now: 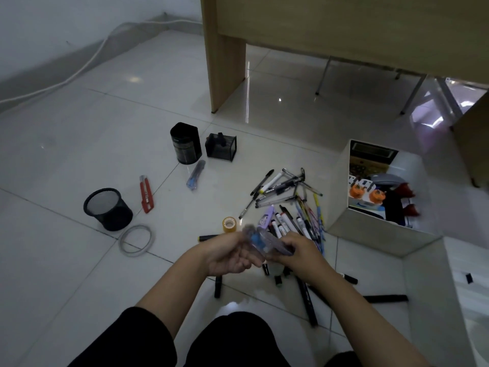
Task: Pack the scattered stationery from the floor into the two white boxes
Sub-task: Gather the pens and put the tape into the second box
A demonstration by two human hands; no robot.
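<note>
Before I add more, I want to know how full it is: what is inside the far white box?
The far white box holds orange-topped items, a grey rounded thing, something black with red parts and a patterned package. Whatever lies beneath these is covered.

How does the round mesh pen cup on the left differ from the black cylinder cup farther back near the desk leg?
The mesh pen cup has see-through wire walls and flares wider at its rim; the black cylinder cup has solid, glossy, nearly straight walls. The mesh cup stands beside the coiled cable, while the cylinder cup stands next to the square mesh holder. Both are black, upright on the floor tiles and appear to hold no pens.
</note>
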